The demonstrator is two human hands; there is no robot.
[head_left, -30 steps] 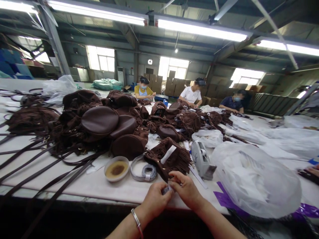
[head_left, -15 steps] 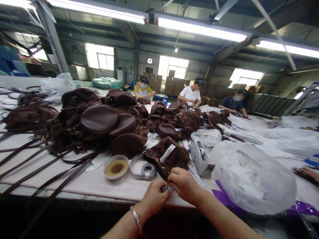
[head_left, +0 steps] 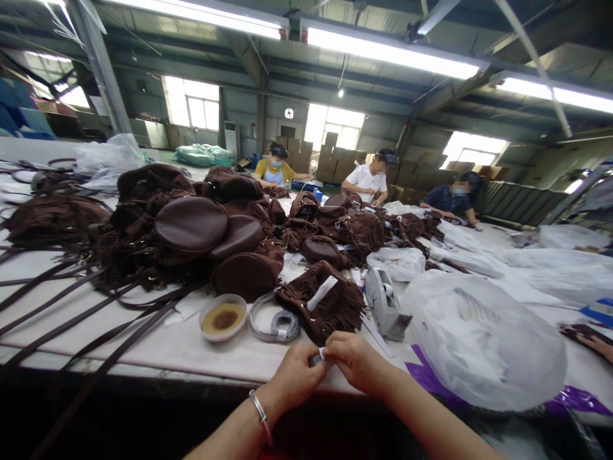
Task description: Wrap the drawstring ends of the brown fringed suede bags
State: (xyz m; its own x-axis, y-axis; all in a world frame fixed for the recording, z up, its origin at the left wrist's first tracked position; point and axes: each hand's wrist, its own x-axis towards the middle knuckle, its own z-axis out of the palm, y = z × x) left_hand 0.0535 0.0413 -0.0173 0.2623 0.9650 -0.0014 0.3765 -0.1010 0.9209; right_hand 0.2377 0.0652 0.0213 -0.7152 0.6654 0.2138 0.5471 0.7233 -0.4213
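My left hand (head_left: 297, 372), with a silver bracelet at the wrist, is closed around a small grey and white piece (head_left: 317, 358) near the table's front edge. The fingers of my right hand (head_left: 353, 359) pinch that same piece from the right, and both hands touch. Just beyond them lies a brown fringed bag (head_left: 325, 297) with a white strip (head_left: 322, 293) on it. A coil of grey cord (head_left: 284, 326) and a round dish of yellowish stuff (head_left: 223, 317) are to the left. The grey tape dispenser (head_left: 385, 305) stands to the right.
Brown bags (head_left: 191, 223) are heaped across the table (head_left: 191, 354), their long straps trailing over the front edge at left. A large clear plastic bag (head_left: 488, 342) bulges at right, by purple plastic. Three people sit opposite; another person's hand (head_left: 596, 342) shows at far right.
My right hand has moved slightly down, its fingers still at the small piece. Across the table, the person in yellow has stretched an arm out to the right.
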